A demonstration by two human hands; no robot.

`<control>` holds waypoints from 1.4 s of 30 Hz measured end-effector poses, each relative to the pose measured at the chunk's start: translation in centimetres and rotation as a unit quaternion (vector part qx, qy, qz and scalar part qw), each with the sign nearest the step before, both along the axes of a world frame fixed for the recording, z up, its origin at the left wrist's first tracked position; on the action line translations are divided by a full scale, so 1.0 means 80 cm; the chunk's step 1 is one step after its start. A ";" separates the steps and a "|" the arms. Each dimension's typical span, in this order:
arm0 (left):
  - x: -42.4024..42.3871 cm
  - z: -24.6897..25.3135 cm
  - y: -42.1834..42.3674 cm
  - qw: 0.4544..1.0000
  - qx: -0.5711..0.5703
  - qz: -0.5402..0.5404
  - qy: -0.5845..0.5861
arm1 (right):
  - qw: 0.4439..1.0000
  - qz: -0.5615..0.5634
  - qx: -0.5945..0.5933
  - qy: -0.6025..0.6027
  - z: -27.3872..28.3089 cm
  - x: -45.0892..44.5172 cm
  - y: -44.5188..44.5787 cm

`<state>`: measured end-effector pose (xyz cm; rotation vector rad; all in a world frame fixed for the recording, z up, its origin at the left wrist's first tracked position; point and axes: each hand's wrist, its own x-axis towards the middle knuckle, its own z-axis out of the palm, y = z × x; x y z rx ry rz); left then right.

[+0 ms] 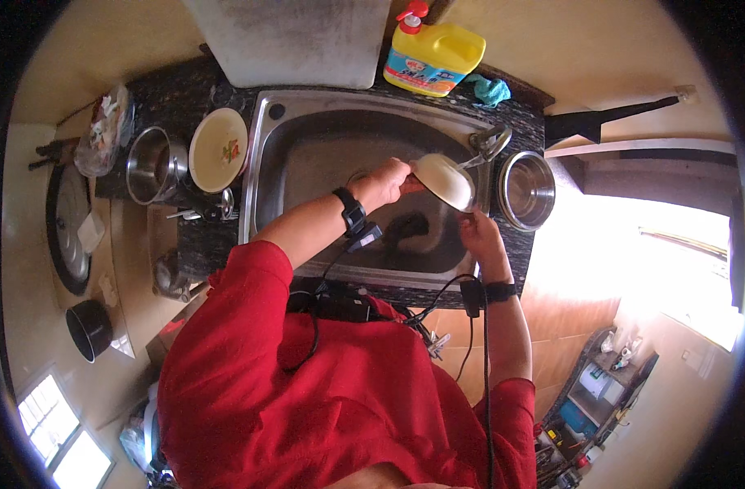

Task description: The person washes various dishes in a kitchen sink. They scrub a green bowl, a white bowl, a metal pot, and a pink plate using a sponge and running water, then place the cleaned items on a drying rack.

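Over the steel sink basin [323,147], a pale bowl [444,178] is held tilted on its side between both hands, its outer wall turned towards the tap [491,143]. My left hand [382,182] grips the bowl's left edge, with the fingers partly hidden behind it. At the lower right of the rim, my right hand [483,239] pinches the edge. The tap's spout ends right beside the bowl; whether water runs is hard to tell. Both wrists wear black straps with cables.
Stacked steel bowls [527,191] stand right of the sink. On the left are a cream bowl [218,150] with food scraps, a steel pot [155,165] and a plastic bag [105,131]. Behind are a yellow detergent jug [433,58], a teal cloth [491,91] and a grey board [293,43].
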<state>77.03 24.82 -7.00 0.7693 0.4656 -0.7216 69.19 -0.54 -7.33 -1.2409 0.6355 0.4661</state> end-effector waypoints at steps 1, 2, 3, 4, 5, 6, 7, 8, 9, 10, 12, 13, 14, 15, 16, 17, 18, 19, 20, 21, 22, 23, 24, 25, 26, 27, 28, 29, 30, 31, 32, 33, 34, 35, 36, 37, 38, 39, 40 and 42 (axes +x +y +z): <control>-0.003 0.017 -0.011 1.000 -0.016 -0.008 -0.026 | 0.976 0.127 -0.141 -0.107 -0.042 -0.018 -0.042; -0.004 0.029 -0.009 0.999 -0.009 -0.001 -0.049 | 0.964 0.166 -0.171 -0.121 -0.047 -0.020 -0.041; -0.004 0.040 -0.009 0.997 -0.006 0.004 -0.073 | 0.948 0.201 -0.205 -0.135 -0.047 -0.023 -0.042; -0.001 0.039 0.002 0.996 0.018 0.006 -0.089 | 0.978 0.151 -0.133 -0.063 -0.005 -0.011 -0.001; 0.001 0.042 0.001 0.994 0.029 -0.004 -0.105 | 0.993 0.089 -0.072 0.016 0.035 -0.010 0.023; 0.002 0.048 -0.004 0.992 0.037 -0.019 -0.121 | 0.990 0.104 -0.097 0.022 0.047 -0.013 0.027; 0.002 0.054 -0.008 0.988 0.054 -0.032 -0.138 | 0.985 0.119 -0.122 0.027 0.056 -0.016 0.030; 0.000 0.061 -0.012 0.984 0.071 -0.044 -0.155 | 0.979 0.135 -0.146 0.033 0.060 -0.017 0.031; -0.001 0.068 -0.015 0.980 0.088 -0.057 -0.172 | 0.979 0.134 -0.150 0.032 0.063 -0.020 0.031; -0.001 0.072 -0.016 0.977 0.089 -0.079 -0.175 | 0.979 0.133 -0.153 0.032 0.064 -0.021 0.031; -0.003 0.081 -0.019 0.975 0.086 -0.079 -0.189 | 0.977 0.134 -0.161 0.027 0.067 -0.023 0.033; -0.004 0.083 -0.020 0.974 0.085 -0.079 -0.195 | 0.977 0.135 -0.166 0.023 0.068 -0.022 0.035; -0.003 0.078 -0.022 0.973 0.083 -0.078 -0.199 | 0.976 0.137 -0.171 0.019 0.069 -0.022 0.036; -0.002 0.074 -0.023 0.973 0.082 -0.077 -0.203 | 0.968 0.155 -0.196 0.018 0.070 -0.020 0.036; 0.000 0.069 -0.023 0.972 0.080 -0.076 -0.207 | 0.960 0.172 -0.221 0.017 0.071 -0.019 0.036; 0.002 0.065 -0.020 0.977 0.068 -0.071 -0.191 | 0.950 0.190 -0.246 0.017 0.071 -0.017 0.036; 0.003 0.066 -0.014 0.981 0.055 -0.069 -0.175 | 0.913 0.236 -0.332 -0.025 0.068 -0.018 0.033; 0.004 0.067 -0.009 0.984 0.041 -0.066 -0.158 | 0.864 0.279 -0.414 -0.067 0.065 -0.019 0.032; 0.009 0.047 -0.008 0.989 0.005 -0.034 -0.142 | 0.821 0.306 -0.471 -0.101 0.063 -0.021 0.029; 0.011 0.037 0.000 0.992 -0.011 -0.021 -0.121 | 0.772 0.329 -0.528 -0.134 0.064 -0.022 0.031; 0.015 0.027 0.009 0.997 -0.012 -0.013 -0.076 | 0.737 0.338 -0.562 -0.164 0.080 -0.021 0.044; 0.018 0.017 0.019 0.999 -0.012 -0.005 -0.032 | 0.700 0.346 -0.595 -0.192 0.092 -0.019 0.054; 0.015 0.026 0.022 1.000 -0.024 0.003 0.001 | 0.716 0.348 -0.579 -0.179 0.099 -0.020 0.055; 0.016 0.018 0.029 0.999 -0.013 0.011 0.027 | 0.704 0.358 -0.590 -0.168 0.110 -0.016 0.064; 0.016 0.005 0.035 0.998 -0.001 0.019 0.053 | 0.692 0.368 -0.600 -0.159 0.122 -0.009 0.074; 0.015 0.006 0.037 0.996 0.009 0.024 0.081 | 0.680 0.377 -0.612 -0.145 0.128 -0.006 0.080; 0.011 0.017 0.038 0.991 0.024 0.047 0.120 | 0.659 0.372 -0.637 -0.145 0.126 -0.003 0.081; 0.011 0.008 0.038 0.991 0.008 0.048 0.124 | 0.639 0.359 -0.652 -0.195 0.115 0.000 0.074; 0.011 -0.008 0.042 0.990 -0.007 0.053 0.128 | 0.615 0.347 -0.663 -0.248 0.100 0.004 0.066; 0.010 -0.012 0.044 0.989 -0.021 0.058 0.133 | 0.591 0.333 -0.671 -0.298 0.094 0.009 0.065; 0.010 -0.015 0.045 0.992 -0.022 0.036 0.121 | 0.577 0.315 -0.685 -0.315 0.089 0.013 0.064; 0.010 -0.009 0.048 0.994 -0.022 0.015 0.109 | 0.563 0.316 -0.694 -0.318 0.091 0.017 0.066; 0.010 -0.005 0.049 0.995 -0.022 -0.006 0.097 | 0.549 0.318 -0.703 -0.321 0.093 0.020 0.068; 0.011 -0.008 0.051 0.994 -0.042 -0.031 0.098 | 0.535 0.319 -0.712 -0.324 0.096 0.024 0.069; 0.012 -0.014 0.055 0.992 -0.060 -0.053 0.098 | 0.555 0.311 -0.707 -0.309 0.106 0.031 0.076; 0.012 -0.025 0.057 0.989 -0.080 -0.074 0.097 | 0.557 0.319 -0.706 -0.299 0.109 0.035 0.078; 0.012 -0.036 0.057 0.991 -0.048 -0.076 0.101 | 0.558 0.328 -0.705 -0.289 0.111 0.040 0.079; 0.010 -0.045 0.055 0.991 -0.016 -0.080 0.106 | 0.561 0.336 -0.704 -0.277 0.111 0.043 0.079; 0.010 -0.054 0.055 0.990 0.016 -0.084 0.111 | 0.529 0.361 -0.721 -0.264 0.112 0.047 0.077; 0.003 -0.064 0.061 0.988 0.089 -0.119 0.031 | 0.539 0.399 -0.683 -0.288 0.106 0.052 0.060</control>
